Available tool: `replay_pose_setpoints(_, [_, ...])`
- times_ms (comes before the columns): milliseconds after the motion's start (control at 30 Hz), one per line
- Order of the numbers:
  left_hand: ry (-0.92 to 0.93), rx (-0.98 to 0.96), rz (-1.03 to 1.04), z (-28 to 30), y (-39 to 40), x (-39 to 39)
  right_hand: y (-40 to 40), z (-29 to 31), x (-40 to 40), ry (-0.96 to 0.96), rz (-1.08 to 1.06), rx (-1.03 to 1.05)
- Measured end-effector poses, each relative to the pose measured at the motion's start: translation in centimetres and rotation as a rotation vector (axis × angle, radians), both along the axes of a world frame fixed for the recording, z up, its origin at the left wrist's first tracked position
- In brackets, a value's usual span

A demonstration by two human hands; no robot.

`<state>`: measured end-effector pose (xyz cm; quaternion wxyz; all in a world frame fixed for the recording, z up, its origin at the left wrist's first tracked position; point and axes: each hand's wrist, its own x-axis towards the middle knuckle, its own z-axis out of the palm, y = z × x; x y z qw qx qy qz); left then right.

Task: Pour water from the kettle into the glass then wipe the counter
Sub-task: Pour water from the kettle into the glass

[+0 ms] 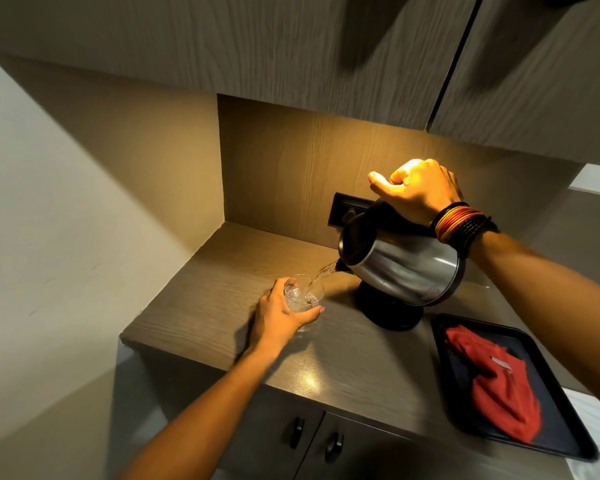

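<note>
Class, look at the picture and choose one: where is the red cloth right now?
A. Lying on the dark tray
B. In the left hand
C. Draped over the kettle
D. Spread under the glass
A: the red cloth lies crumpled on the dark tray at the right of the counter, untouched by either hand.

1 kettle (402, 268), 1 glass (303, 299), 1 tray (568, 441)
</note>
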<state>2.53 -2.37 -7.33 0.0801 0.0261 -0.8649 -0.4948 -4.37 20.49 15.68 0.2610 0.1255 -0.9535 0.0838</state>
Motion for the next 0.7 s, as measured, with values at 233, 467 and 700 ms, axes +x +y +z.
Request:
replay_pose_setpoints(233, [0.005, -0.012, 0.002, -0.2, 0.1, -0.2, -0.1, -0.3, -0.3, 0.022, 0.011, 0.016])
replay_pose_setpoints(467, [0.006, -0.027, 0.008, 0.0, -0.1, 0.0, 0.2, -0.9, 0.2, -0.004, -0.025, -0.103])
replay_pose_setpoints(700, [0.004, -0.011, 0.004, -0.3, -0.2, 0.0, 2.2, -3.4, -0.6, -0.104, -0.226, -0.503])
